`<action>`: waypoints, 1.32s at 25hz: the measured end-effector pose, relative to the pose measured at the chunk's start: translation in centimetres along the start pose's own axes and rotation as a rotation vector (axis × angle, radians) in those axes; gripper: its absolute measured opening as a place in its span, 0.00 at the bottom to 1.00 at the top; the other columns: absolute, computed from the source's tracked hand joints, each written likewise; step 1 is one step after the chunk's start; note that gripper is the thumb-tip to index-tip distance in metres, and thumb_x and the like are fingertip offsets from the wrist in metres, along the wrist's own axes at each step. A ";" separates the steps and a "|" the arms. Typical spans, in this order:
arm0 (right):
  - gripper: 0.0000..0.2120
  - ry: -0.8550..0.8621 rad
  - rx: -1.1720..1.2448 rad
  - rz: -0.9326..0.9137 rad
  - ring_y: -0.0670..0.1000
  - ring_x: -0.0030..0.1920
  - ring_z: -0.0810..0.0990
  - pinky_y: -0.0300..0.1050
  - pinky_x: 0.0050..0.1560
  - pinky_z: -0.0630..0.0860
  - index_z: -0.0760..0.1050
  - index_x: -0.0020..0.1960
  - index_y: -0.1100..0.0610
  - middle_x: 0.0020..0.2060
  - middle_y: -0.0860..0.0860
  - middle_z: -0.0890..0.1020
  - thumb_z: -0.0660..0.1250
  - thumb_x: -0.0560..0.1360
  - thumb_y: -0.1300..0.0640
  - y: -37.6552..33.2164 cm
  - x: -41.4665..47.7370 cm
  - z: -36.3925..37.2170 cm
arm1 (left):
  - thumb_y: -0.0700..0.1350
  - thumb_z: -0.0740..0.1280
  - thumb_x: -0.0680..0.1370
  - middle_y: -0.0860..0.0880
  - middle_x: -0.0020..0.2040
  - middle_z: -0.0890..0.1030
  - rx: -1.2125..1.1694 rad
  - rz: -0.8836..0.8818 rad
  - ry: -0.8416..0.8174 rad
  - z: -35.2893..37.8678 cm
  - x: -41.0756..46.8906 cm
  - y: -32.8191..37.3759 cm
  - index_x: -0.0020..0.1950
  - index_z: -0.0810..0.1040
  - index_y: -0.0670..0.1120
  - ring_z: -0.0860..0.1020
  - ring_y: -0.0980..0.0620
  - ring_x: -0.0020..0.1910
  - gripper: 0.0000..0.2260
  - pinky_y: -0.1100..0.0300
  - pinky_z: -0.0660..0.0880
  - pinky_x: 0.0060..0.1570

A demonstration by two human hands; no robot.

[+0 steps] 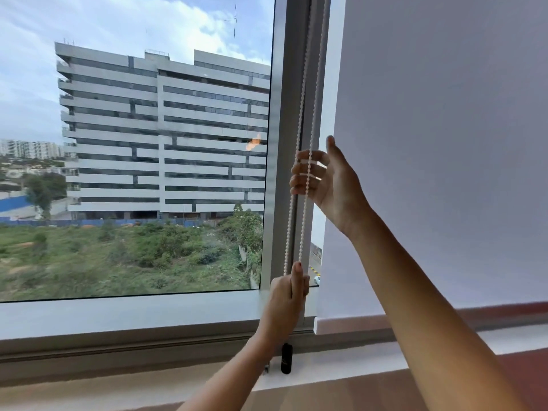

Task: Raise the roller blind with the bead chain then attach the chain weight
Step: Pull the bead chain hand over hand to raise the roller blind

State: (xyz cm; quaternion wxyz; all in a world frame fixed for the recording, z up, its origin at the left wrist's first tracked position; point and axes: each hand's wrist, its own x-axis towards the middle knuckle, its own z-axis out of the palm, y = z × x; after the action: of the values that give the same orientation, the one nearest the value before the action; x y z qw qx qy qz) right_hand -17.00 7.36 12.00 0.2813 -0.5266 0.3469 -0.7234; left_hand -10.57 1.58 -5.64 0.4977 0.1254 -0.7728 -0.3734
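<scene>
A white roller blind point(444, 143) covers the right window pane, its bottom bar point(385, 321) close to the sill. A white bead chain point(308, 84) hangs as two strands in front of the grey window post. My left hand point(286, 301) is closed around the chain low down, thumb up. My right hand point(323, 179) is higher, fingers spread and curled behind both strands without closing on them. A black chain weight point(286, 358) hangs below my left wrist against the lower frame.
The grey window post point(281, 173) stands just behind the chain. A white sill ledge point(118, 318) runs below the left glass pane point(133, 143), which shows a large building outside. A wooden surface point(326, 393) lies under my arms.
</scene>
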 end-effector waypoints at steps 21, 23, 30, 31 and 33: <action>0.25 0.713 -0.748 -0.892 0.51 0.24 0.56 0.35 0.31 0.61 0.51 0.29 0.44 0.21 0.50 0.59 0.57 0.80 0.59 -1.6 2.9 5.4 | 0.61 0.44 0.79 0.47 0.30 0.71 -0.314 -0.166 -0.182 -3.1 1.4 0.5 0.37 0.71 0.44 0.67 0.51 0.26 0.26 0.60 0.66 0.28; 0.27 0.714 -0.777 -0.936 0.49 0.20 0.57 0.30 0.29 0.60 0.52 0.28 0.46 0.20 0.48 0.58 0.59 0.80 0.62 -0.3 2.1 5.3 | 0.57 0.40 0.81 0.40 0.38 0.77 -0.373 -0.183 -0.148 -4.0 2.8 1.2 0.45 0.74 0.41 0.75 0.46 0.32 0.28 0.56 0.75 0.40; 0.24 0.594 -0.770 -0.776 0.44 0.18 0.66 0.24 0.27 0.62 0.64 0.26 0.53 0.18 0.48 0.65 0.57 0.81 0.61 4.9 -1.4 3.8 | 0.57 0.36 0.81 0.38 0.47 0.78 -0.475 -0.117 -0.134 -5.5 6.8 6.1 0.56 0.74 0.39 0.78 0.46 0.46 0.32 0.57 0.76 0.47; 0.22 0.582 -0.764 -0.736 0.43 0.20 0.69 0.21 0.29 0.63 0.70 0.28 0.58 0.19 0.53 0.72 0.57 0.81 0.60 5.6 -2.0 3.8 | 0.58 0.36 0.80 0.39 0.48 0.79 -0.493 -0.108 -0.151 -5.7 7.2 7.1 0.55 0.74 0.41 0.79 0.47 0.46 0.32 0.58 0.76 0.47; 0.19 0.547 -0.740 -0.681 0.41 0.24 0.75 0.19 0.30 0.66 0.77 0.36 0.63 0.25 0.56 0.80 0.57 0.81 0.59 7.1 -3.4 3.7 | 0.60 0.35 0.79 0.41 0.47 0.81 -0.541 -0.092 -0.187 -6.0 8.0 9.2 0.56 0.75 0.41 0.81 0.49 0.44 0.34 0.58 0.78 0.48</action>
State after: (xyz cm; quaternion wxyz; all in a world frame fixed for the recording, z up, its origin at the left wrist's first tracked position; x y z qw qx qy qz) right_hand -12.24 4.98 5.19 -0.2706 -0.4655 0.4480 -0.7137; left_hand -7.50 0.65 7.54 0.4223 -0.0120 -0.6811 -0.5980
